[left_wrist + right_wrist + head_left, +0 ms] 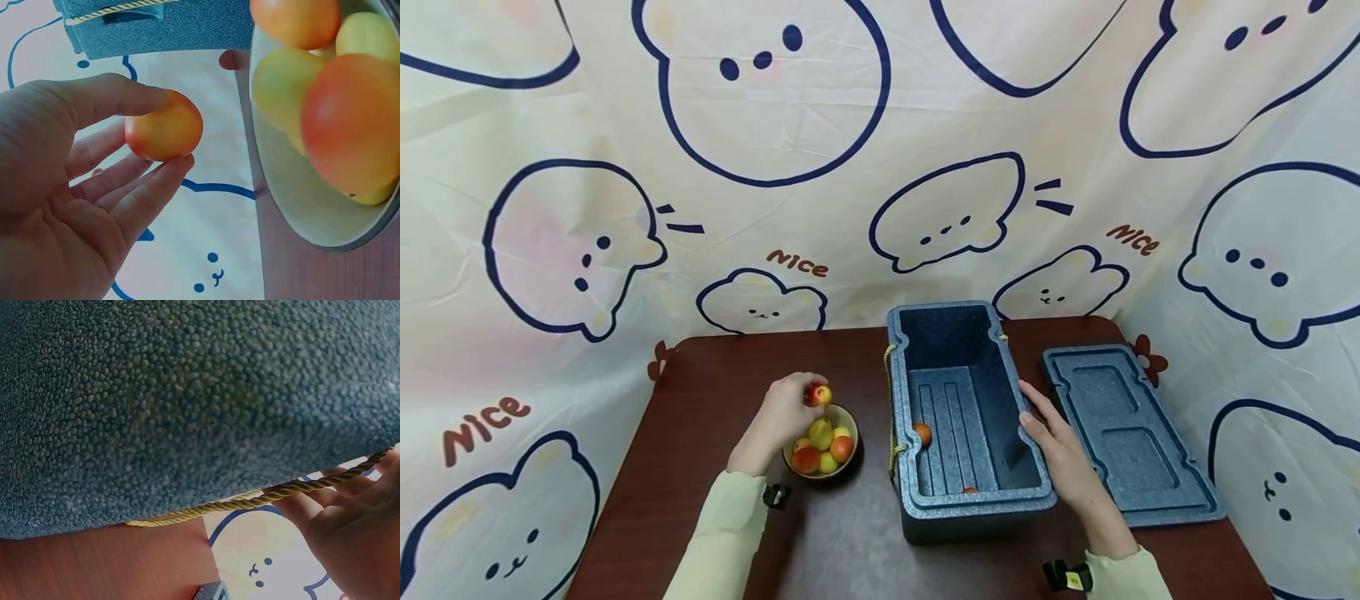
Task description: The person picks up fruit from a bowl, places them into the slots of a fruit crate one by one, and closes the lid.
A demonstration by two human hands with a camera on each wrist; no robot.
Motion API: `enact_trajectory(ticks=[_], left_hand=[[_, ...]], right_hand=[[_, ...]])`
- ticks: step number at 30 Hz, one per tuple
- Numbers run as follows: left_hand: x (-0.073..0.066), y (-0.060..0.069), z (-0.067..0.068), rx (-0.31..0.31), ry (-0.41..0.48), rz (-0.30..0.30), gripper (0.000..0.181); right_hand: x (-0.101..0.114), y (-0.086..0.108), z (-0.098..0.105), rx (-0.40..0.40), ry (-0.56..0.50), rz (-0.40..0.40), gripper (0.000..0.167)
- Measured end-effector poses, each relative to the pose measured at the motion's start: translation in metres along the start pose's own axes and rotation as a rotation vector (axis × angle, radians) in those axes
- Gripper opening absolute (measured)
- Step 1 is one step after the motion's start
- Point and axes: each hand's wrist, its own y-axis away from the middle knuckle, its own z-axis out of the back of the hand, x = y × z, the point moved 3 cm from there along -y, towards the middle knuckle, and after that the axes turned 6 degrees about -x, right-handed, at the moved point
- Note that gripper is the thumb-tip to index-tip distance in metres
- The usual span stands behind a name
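Observation:
My left hand [784, 415] holds a small red-and-yellow fruit [169, 128] between thumb and fingertips, just above the far edge of a bowl [284, 206]. Yellow-green and orange-red fruits [353, 122] fill much of that bowl. Lying against the right side of an open blue-grey foam box [977, 502], my right hand [1066, 454] has its fingers extended and its thumb at the rim. In the right wrist view, a twisted gold rope [312, 485] passes in front of those fingers. Inside the box are an orange-red fruit [922, 433] and part of another [970, 490] near its front wall.
The box's matching lid [1138, 442] lies flat to the right of it on the dark brown table [662, 483]. Gold rope [891, 400] also hangs along the box's left side. A cloth [820, 208] with cartoon outlines stands behind the table.

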Motion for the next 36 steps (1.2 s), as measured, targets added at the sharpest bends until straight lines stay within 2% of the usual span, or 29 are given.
enact_trajectory(ticks=[15,36], left_hand=[[-0.011,-0.005,0.015,-0.03,-0.015,-0.025,0.038],[-0.018,-0.008,0.021,-0.038,-0.005,-0.041,0.039]], right_hand=[[0.0,-0.001,-0.001,-0.001,0.015,0.007,0.052],[-0.001,0.0,0.0,-0.005,0.016,0.01,0.052]])
